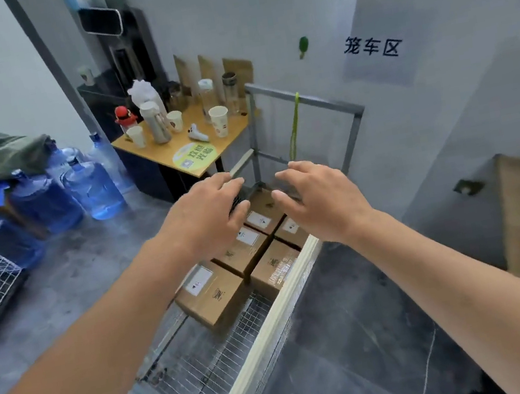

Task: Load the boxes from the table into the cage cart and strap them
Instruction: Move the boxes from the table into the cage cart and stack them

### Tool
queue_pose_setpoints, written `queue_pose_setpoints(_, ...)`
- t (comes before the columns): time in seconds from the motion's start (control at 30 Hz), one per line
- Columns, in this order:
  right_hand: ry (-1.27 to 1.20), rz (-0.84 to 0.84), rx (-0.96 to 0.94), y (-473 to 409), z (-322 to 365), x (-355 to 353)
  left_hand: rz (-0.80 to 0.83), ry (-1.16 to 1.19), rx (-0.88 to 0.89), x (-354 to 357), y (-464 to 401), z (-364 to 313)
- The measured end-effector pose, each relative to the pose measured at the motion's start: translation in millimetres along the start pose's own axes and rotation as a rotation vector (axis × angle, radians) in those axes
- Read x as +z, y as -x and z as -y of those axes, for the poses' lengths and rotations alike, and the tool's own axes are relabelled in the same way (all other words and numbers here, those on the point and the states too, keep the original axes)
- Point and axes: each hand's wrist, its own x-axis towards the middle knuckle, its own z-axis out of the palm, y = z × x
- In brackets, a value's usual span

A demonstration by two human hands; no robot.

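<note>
Head view: at frame centre, the left hand (pixel 210 215) and right hand (pixel 317 201) are hovering, fingers spread wide, holding nothing, above cardboard boxes (pixel 212 290) sitting inside the cage cart (pixel 262 344). The green strap (pixel 295 125) is hanging beyond; reaching for it could nudge the boxes out of line.

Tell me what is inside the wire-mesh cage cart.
Several brown cardboard boxes with white labels sit packed together on the wire-mesh cage cart floor, at its far end. The left hand and right hand cover the farthest boxes, so the exact count is unclear.
</note>
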Motion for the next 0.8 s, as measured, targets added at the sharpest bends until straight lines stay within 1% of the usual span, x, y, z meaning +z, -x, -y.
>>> queue_pose_setpoints(0.23,0.029,-0.046,0.067,65,-50,-48,-0.057,0.009,0.102,-6,-2,-89)
queue_pose_setpoints(0.43,0.033,-0.101,0.181,121,-80,-82,-0.043,0.004,0.244,-15,-2,-154)
queue_pose_setpoints(0.63,0.063,-0.148,0.347,177,-89,-106,-0.034,0.029,0.431,-26,-1,-203)
queue_pose_setpoints(0.8,0.100,-0.190,0.520,221,-83,-116,-0.007,0.047,0.601,-30,5,-234)
